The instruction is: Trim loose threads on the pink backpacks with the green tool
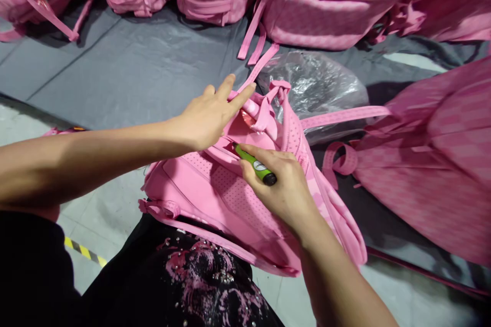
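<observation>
My right grip (286,184) is wrapped round the green pen (252,160) (light and hard, I'd guess). My left grip (210,117) lies spread on the pink bag (230,196), which hangs over the surface's (134,71) near edge. The bag looks soft and floppy, best held by its dotted strap (294,134).

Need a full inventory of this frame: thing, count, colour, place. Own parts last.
near backpack: 1, pink, centre, in front of the person
green pen-like tool: 1, green with black end, in right hand
back-row backpacks: at least 4, pink, far side
right-side backpack: 1, pink, right edge
plastic bag: 1, clear, behind near backpack
table cover: 1, grey, under the back row
striped tape: 1 strip, yellow-black, floor at lower left
clothing: black, pink print, bottom
left hand: 1, bare, near backpack's top
right hand: 1, bare, holding tool
</observation>
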The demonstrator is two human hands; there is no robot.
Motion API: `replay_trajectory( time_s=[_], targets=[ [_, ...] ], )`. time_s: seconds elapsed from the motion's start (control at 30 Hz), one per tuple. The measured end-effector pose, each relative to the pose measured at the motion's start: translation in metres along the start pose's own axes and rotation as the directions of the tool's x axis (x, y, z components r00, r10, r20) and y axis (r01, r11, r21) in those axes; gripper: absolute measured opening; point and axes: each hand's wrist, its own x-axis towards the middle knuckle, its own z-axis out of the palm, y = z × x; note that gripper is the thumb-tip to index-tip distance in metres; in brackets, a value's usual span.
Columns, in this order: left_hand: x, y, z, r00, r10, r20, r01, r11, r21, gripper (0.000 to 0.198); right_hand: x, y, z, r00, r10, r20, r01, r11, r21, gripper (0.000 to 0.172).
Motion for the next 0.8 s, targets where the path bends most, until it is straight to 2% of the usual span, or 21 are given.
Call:
replay_trajectory(
  time_s=[0.17,0.3,0.43,0.53,0.67,0.8],
  targets=[
    [0.004,0.002,-0.002,0.999,-0.024,0.021,0.024,1.000,0.000,0.092,0.007,-0.004,0.009,0.999,-0.017,-0.029,0.020,0.995,0.102,0.030],
    [0.004,-0.003,-0.002,0.999,-0.030,0.030,0.030,0.999,-0.016,0.093,0.003,-0.005,0.008,0.997,0.050,-0.064,-0.050,0.999,0.004,0.032],
    [0.006,-0.012,-0.004,0.998,0.049,0.050,-0.049,0.999,-0.004,0.098,-0.003,-0.003,0.006,0.994,0.076,-0.077,-0.075,0.997,0.012,0.029],
    [0.011,-0.015,-0.010,0.992,0.092,0.089,-0.096,0.994,0.044,0.103,-0.005,-0.002,0.007,0.993,0.069,-0.100,-0.067,0.997,0.028,0.029],
    [0.013,-0.012,-0.018,0.983,0.072,0.170,-0.093,0.989,0.118,0.105,-0.005,0.000,0.007,0.992,0.054,-0.115,-0.051,0.998,0.035,0.028],
    [0.012,-0.011,-0.021,0.976,0.055,0.212,-0.081,0.990,0.114,0.104,0.003,-0.003,0.013,0.996,0.036,-0.076,-0.023,0.987,0.156,0.029]
  ],
)
